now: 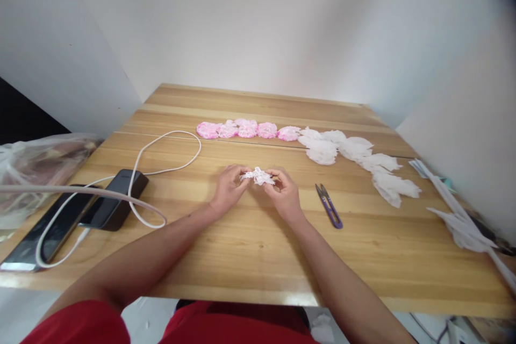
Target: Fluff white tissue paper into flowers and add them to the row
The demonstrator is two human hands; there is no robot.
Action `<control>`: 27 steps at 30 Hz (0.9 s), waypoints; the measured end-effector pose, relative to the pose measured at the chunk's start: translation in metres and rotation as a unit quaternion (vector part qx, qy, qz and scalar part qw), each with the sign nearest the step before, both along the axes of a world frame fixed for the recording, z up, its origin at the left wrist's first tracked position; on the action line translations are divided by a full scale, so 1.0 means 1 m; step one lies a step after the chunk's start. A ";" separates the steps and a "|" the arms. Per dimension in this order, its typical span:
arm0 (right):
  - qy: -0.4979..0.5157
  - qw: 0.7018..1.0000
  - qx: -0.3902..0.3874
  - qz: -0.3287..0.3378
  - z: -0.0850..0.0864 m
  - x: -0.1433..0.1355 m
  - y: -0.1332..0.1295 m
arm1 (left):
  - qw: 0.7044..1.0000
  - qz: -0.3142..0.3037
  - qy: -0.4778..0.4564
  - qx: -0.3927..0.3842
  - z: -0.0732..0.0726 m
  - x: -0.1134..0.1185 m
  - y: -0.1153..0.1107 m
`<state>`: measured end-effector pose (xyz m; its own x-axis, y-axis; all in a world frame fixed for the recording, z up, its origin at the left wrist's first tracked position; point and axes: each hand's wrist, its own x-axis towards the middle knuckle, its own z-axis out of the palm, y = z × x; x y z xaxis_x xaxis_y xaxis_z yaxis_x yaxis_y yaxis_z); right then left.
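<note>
We have the white frilled piece (258,175) directly between our left hand (228,192) and our right hand (285,197), touching both, so neither is clearly nearer. Its long axis runs from left to right, from one grip to the other, roughly along the bench's (250,263) near edge. One end points into the left grip and the other into the right grip, with the right end dipping slightly towards us; the gathered middle stands up in small ruffles.

Each grip is closed, thumb and fingers pinching its own end of the frill. We cannot tell whether the underside touches the bench or hangs just above it.

Beyond the grip, away from us, a row of pink-tinged ruffles (246,128) lies crosswise. White gauzy pieces (321,150) carry on from its right end, trailing to the right and back towards us. Just right of the right grip lie the purple-handled snips (332,214), blades pointing away from us and a little left. Well apart to the left of the left grip, a white cable (141,153) loops by a black block-shaped device (126,199).
</note>
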<state>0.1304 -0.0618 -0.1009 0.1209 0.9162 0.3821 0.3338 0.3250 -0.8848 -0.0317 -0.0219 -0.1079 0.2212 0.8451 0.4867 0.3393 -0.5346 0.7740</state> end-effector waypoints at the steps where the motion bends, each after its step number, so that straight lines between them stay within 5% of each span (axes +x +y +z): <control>1: -0.003 1.000 0.005 -0.001 0.000 0.000 0.000 | 1.000 -0.002 0.001 0.006 0.000 0.000 0.000; 10: 0.006 1.000 0.026 0.002 -0.001 0.002 0.002 | 0.999 -0.014 -0.028 -0.038 -0.003 0.003 -0.005; 27: -0.012 1.000 0.023 0.000 0.002 0.001 -0.002 | 0.999 -0.006 0.012 0.050 -0.001 0.001 0.001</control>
